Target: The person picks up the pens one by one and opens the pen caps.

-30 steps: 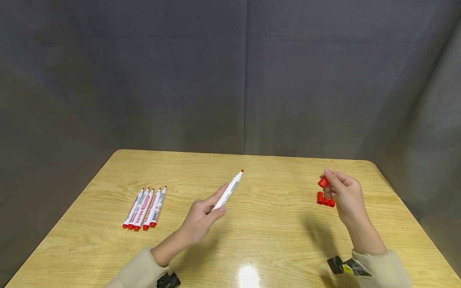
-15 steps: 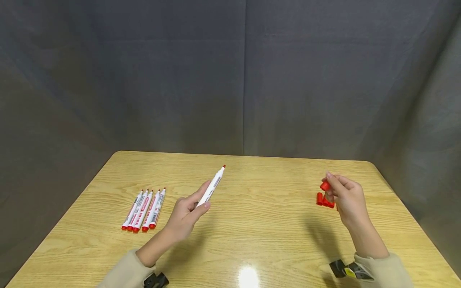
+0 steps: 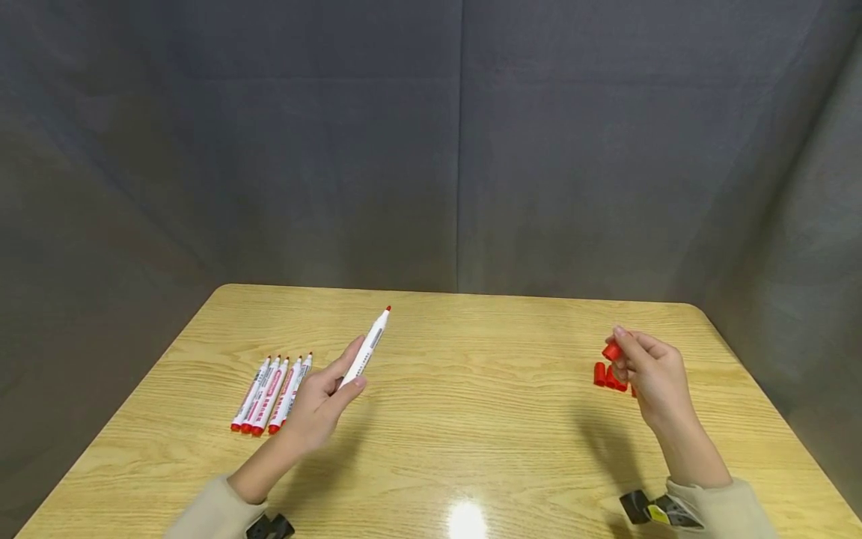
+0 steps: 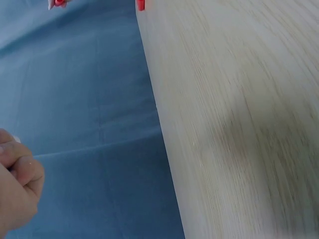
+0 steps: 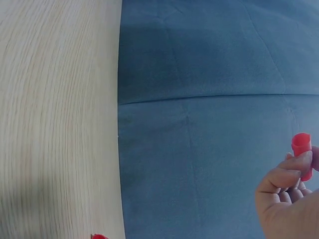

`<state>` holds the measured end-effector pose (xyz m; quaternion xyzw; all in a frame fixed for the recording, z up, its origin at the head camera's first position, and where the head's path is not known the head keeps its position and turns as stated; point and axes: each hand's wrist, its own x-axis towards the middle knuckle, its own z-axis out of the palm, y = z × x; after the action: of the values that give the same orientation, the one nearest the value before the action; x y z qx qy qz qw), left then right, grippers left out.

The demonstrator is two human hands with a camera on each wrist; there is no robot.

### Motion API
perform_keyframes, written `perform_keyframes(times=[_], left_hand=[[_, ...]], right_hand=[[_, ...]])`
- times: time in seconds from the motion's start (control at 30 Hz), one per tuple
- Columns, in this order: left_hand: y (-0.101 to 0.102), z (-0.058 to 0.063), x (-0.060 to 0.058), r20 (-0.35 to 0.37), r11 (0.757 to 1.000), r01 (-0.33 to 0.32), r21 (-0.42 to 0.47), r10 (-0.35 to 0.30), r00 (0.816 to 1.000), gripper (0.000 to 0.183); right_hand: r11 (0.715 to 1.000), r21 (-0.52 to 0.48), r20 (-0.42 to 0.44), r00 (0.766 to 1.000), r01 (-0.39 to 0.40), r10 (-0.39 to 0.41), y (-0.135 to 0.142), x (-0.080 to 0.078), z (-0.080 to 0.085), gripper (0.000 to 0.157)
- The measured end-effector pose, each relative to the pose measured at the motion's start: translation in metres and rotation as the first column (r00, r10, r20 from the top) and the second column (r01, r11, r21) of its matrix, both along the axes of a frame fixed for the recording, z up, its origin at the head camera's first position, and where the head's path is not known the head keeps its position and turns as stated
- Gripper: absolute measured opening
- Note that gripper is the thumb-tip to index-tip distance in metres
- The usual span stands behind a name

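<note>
My left hand [image 3: 316, 412] grips a white whiteboard marker [image 3: 367, 346], uncapped, its red tip slanting up and away. It is over the table just right of a row of uncapped markers [image 3: 269, 395], covering part of the nearest one. In the left wrist view the curled fingers [image 4: 22, 172] show at the left edge. At the right, my right hand [image 3: 658, 382] pinches a red marker cap [image 3: 611, 350] between thumb and fingers. The right wrist view shows that cap [image 5: 301, 143] with its hollow end up. Below this hand lie several red caps [image 3: 599, 373], partly hidden by it.
The wooden table [image 3: 471, 419] has a rounded far edge, with a dark grey curtain [image 3: 337, 165] hanging behind and at both sides. A bright light reflection lies near the front middle. Black wrist-camera straps [image 3: 663, 510] sit at the beige sleeves [image 3: 727, 509].
The left hand has moved left with its marker, from the table's middle to beside the marker row. The right hand has stayed almost in place, its cap a little lower and tilted slightly differently.
</note>
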<state>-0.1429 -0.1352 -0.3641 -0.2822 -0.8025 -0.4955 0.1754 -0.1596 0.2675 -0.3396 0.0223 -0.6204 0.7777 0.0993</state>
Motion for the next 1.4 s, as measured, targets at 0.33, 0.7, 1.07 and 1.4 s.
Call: perform_keyframes(times=[0.33, 0.7, 1.07, 1.4], left_hand=[[-0.018, -0.003, 0.0, -0.052, 0.997, -0.069, -0.028, 0.067, 0.996, 0.049], [-0.039, -0.007, -0.004, -0.155, 0.982, -0.149, -0.114, 0.131, 0.979, 0.05], [-0.06, -0.013, -0.009, -0.148, 0.965, -0.216, -0.148, 0.195, 0.97, 0.049], [-0.081, -0.018, -0.014, -0.083, 0.928, -0.307, -0.213, 0.296, 0.952, 0.048]], right_hand=[[1.0, 0.016, 0.007, 1.0, 0.018, -0.018, 0.004, 0.0, -0.003, 0.025], [1.0, 0.016, 0.021, 0.999, 0.026, -0.026, 0.009, 0.0, -0.006, 0.024], [1.0, 0.014, 0.01, 1.0, 0.021, -0.021, 0.012, 0.002, -0.006, 0.026], [1.0, 0.007, 0.022, 1.0, 0.019, -0.019, 0.016, 0.004, -0.007, 0.023]])
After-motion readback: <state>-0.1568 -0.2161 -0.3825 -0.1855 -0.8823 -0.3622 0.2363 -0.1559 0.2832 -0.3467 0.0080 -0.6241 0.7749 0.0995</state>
